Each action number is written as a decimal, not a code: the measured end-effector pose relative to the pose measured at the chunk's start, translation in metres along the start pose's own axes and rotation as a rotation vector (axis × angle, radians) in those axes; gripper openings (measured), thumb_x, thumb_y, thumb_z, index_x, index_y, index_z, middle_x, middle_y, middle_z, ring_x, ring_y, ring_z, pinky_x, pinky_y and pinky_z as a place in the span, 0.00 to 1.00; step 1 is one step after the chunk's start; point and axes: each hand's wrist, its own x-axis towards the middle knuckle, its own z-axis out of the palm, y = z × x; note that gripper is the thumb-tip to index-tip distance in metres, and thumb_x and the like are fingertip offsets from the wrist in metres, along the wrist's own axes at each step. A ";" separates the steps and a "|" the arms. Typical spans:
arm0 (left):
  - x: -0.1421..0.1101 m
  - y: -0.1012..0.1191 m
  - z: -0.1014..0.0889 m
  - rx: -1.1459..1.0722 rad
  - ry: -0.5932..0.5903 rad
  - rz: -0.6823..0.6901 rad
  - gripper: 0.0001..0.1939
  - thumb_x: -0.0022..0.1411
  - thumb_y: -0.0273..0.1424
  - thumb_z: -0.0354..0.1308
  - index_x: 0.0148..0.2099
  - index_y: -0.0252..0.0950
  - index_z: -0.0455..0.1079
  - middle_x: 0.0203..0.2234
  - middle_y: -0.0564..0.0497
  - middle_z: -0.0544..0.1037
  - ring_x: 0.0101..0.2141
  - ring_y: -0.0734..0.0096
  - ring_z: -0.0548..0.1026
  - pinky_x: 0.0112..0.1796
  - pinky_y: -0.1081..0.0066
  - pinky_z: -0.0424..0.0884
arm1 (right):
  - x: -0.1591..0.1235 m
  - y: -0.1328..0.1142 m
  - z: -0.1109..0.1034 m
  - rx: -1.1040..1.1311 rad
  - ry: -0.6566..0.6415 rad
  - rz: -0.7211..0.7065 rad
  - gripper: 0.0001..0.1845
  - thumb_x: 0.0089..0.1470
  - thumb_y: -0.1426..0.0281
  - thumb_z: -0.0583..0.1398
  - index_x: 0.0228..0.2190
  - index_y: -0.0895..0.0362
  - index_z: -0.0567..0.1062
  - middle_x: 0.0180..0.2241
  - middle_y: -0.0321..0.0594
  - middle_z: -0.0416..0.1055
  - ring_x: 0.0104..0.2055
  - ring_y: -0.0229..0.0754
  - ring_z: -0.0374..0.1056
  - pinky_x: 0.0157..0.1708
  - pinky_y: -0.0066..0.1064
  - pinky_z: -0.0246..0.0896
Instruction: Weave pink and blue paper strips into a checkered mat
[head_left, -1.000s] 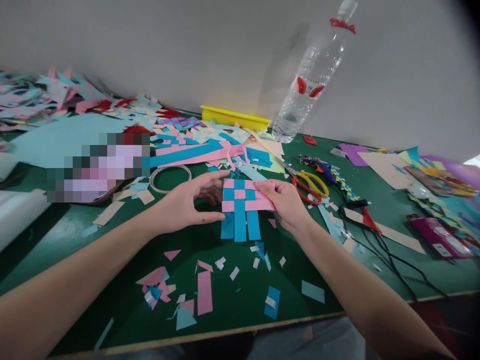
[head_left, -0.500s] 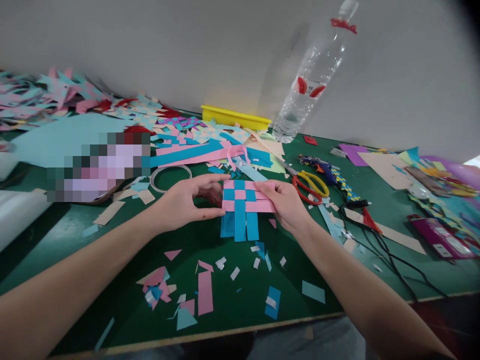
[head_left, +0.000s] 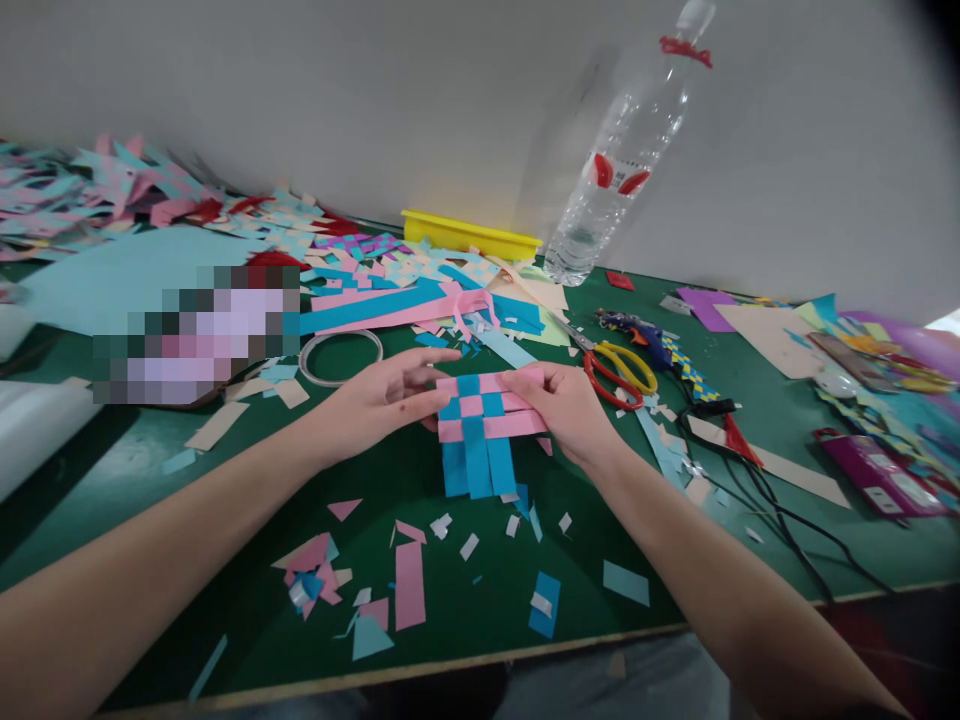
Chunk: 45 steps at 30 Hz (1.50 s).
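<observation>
A small weave of pink and blue paper strips [head_left: 472, 405] is held above the green table, its blue ends hanging toward me. My right hand [head_left: 566, 405] grips its right side, thumb on top over the pink strips and fingers behind. At the left edge, the thumb of my left hand [head_left: 390, 395] presses on the weave; the index finger stretches out above it, and the other fingers are partly hidden behind. Paper scraps [head_left: 410, 585] in pink, blue and white lie below. Scissors [head_left: 619, 370] with red and yellow handles rest right of my right hand.
A clear bottle [head_left: 622, 150] leans at the wall beside a yellow tray [head_left: 469, 237]. Left are a tape ring [head_left: 341, 358], a blurred-out phone-like object [head_left: 202, 345] and heaped paper strips [head_left: 112, 195]. Black cords [head_left: 780, 520] and a purple packet [head_left: 881, 475] lie right.
The weave has tilted and shifted slightly left and toward me. My left thumb has moved up from its lower left corner onto the left edge. The right hand keeps its grip.
</observation>
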 end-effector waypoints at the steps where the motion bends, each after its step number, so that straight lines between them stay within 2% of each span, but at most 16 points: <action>1: 0.000 0.001 0.002 -0.013 0.003 -0.039 0.29 0.62 0.46 0.60 0.63 0.43 0.65 0.41 0.48 0.82 0.43 0.60 0.79 0.40 0.66 0.79 | -0.001 -0.001 0.001 -0.017 -0.041 0.003 0.21 0.47 0.50 0.66 0.28 0.56 0.78 0.21 0.35 0.71 0.19 0.33 0.61 0.16 0.25 0.51; 3: 0.001 0.002 0.004 -0.007 -0.011 -0.104 0.25 0.61 0.46 0.60 0.57 0.43 0.72 0.35 0.50 0.83 0.38 0.62 0.81 0.37 0.69 0.79 | -0.004 -0.004 0.002 -0.047 -0.119 -0.004 0.19 0.47 0.52 0.67 0.28 0.57 0.78 0.23 0.35 0.71 0.21 0.33 0.62 0.18 0.25 0.53; 6: 0.001 0.004 0.005 0.026 -0.058 -0.163 0.20 0.56 0.45 0.65 0.49 0.44 0.78 0.35 0.52 0.84 0.35 0.64 0.81 0.36 0.70 0.79 | -0.007 -0.006 0.004 -0.102 -0.199 -0.015 0.19 0.47 0.55 0.68 0.27 0.58 0.77 0.24 0.35 0.71 0.24 0.33 0.63 0.22 0.24 0.55; 12: 0.001 0.005 0.008 0.010 -0.118 -0.237 0.18 0.52 0.44 0.68 0.45 0.45 0.80 0.35 0.54 0.84 0.35 0.64 0.82 0.37 0.70 0.79 | -0.008 -0.006 0.005 -0.110 -0.250 -0.029 0.21 0.49 0.52 0.66 0.30 0.58 0.78 0.27 0.36 0.72 0.26 0.33 0.63 0.23 0.24 0.56; 15: 0.002 0.002 0.006 0.005 -0.094 -0.244 0.17 0.53 0.44 0.68 0.45 0.45 0.80 0.35 0.53 0.84 0.36 0.64 0.82 0.39 0.69 0.79 | -0.007 -0.007 0.006 -0.007 -0.230 -0.006 0.21 0.51 0.52 0.65 0.36 0.56 0.78 0.29 0.36 0.73 0.26 0.32 0.65 0.24 0.24 0.58; 21: 0.002 -0.003 0.001 -0.059 -0.039 -0.242 0.18 0.54 0.43 0.68 0.46 0.43 0.80 0.32 0.51 0.84 0.32 0.67 0.80 0.34 0.71 0.79 | -0.008 -0.010 0.004 0.334 -0.240 0.036 0.24 0.57 0.50 0.57 0.44 0.55 0.75 0.21 0.33 0.70 0.18 0.34 0.63 0.18 0.26 0.59; 23: 0.002 -0.004 0.000 -0.119 -0.022 -0.230 0.19 0.55 0.42 0.68 0.47 0.42 0.80 0.28 0.51 0.83 0.28 0.70 0.78 0.30 0.73 0.78 | -0.009 -0.012 0.002 0.357 -0.238 -0.022 0.23 0.59 0.53 0.53 0.47 0.56 0.73 0.21 0.33 0.70 0.18 0.35 0.65 0.20 0.27 0.62; 26: 0.002 -0.007 0.000 -0.299 -0.022 -0.266 0.18 0.56 0.40 0.68 0.48 0.40 0.79 0.28 0.50 0.82 0.27 0.70 0.78 0.28 0.73 0.78 | -0.008 -0.011 0.001 0.224 -0.153 -0.165 0.20 0.59 0.60 0.51 0.49 0.56 0.69 0.26 0.36 0.73 0.23 0.37 0.69 0.26 0.30 0.66; 28: 0.002 -0.009 -0.001 -0.442 -0.037 -0.320 0.15 0.57 0.36 0.68 0.47 0.40 0.79 0.34 0.47 0.83 0.32 0.69 0.80 0.32 0.74 0.80 | -0.007 -0.007 0.002 0.059 -0.046 -0.296 0.22 0.56 0.62 0.56 0.51 0.54 0.65 0.36 0.40 0.74 0.31 0.38 0.71 0.31 0.31 0.68; 30: 0.002 -0.008 -0.002 -0.545 -0.057 -0.366 0.13 0.58 0.33 0.68 0.47 0.40 0.79 0.38 0.46 0.83 0.35 0.69 0.81 0.36 0.75 0.80 | -0.006 -0.004 0.004 -0.101 0.035 -0.473 0.31 0.52 0.63 0.62 0.55 0.52 0.60 0.46 0.44 0.70 0.40 0.41 0.70 0.36 0.32 0.70; 32: 0.002 -0.006 -0.002 -0.587 -0.065 -0.389 0.12 0.59 0.32 0.67 0.46 0.39 0.79 0.37 0.45 0.84 0.34 0.70 0.81 0.35 0.76 0.80 | -0.005 -0.001 0.005 -0.225 0.051 -0.650 0.37 0.50 0.65 0.65 0.59 0.50 0.57 0.55 0.47 0.64 0.49 0.44 0.68 0.43 0.36 0.70; 34: 0.002 -0.004 -0.002 -0.609 -0.062 -0.398 0.11 0.59 0.31 0.67 0.45 0.38 0.80 0.35 0.45 0.84 0.32 0.71 0.81 0.34 0.77 0.79 | -0.006 -0.001 0.005 -0.349 0.050 -0.796 0.35 0.52 0.66 0.65 0.59 0.48 0.59 0.59 0.46 0.61 0.57 0.48 0.63 0.52 0.41 0.66; 36: 0.002 -0.003 0.000 -0.626 -0.057 -0.397 0.10 0.59 0.30 0.67 0.45 0.37 0.80 0.35 0.46 0.84 0.32 0.71 0.81 0.34 0.77 0.79 | -0.008 -0.002 0.004 -0.466 0.038 -0.927 0.28 0.55 0.66 0.64 0.56 0.47 0.65 0.58 0.44 0.65 0.61 0.49 0.61 0.58 0.44 0.61; 39: 0.002 -0.004 0.002 -0.625 -0.076 -0.397 0.11 0.58 0.30 0.67 0.45 0.37 0.80 0.37 0.46 0.84 0.34 0.70 0.81 0.35 0.77 0.79 | -0.010 -0.002 0.004 -0.576 -0.020 -1.061 0.16 0.59 0.64 0.62 0.49 0.47 0.73 0.53 0.39 0.73 0.59 0.47 0.65 0.61 0.46 0.57; 42: 0.001 -0.006 0.003 -0.572 -0.116 -0.399 0.14 0.58 0.32 0.68 0.47 0.39 0.79 0.39 0.47 0.83 0.37 0.68 0.81 0.37 0.75 0.79 | -0.011 0.000 0.004 -0.634 -0.064 -1.084 0.09 0.61 0.64 0.60 0.43 0.45 0.77 0.47 0.33 0.78 0.56 0.46 0.68 0.63 0.49 0.52; 45: 0.001 -0.007 0.003 -0.491 -0.125 -0.381 0.16 0.60 0.36 0.66 0.50 0.40 0.77 0.39 0.46 0.83 0.37 0.67 0.81 0.37 0.73 0.79 | -0.012 0.002 0.004 -0.608 -0.058 -1.058 0.07 0.61 0.67 0.60 0.39 0.45 0.78 0.42 0.31 0.80 0.51 0.44 0.72 0.63 0.48 0.52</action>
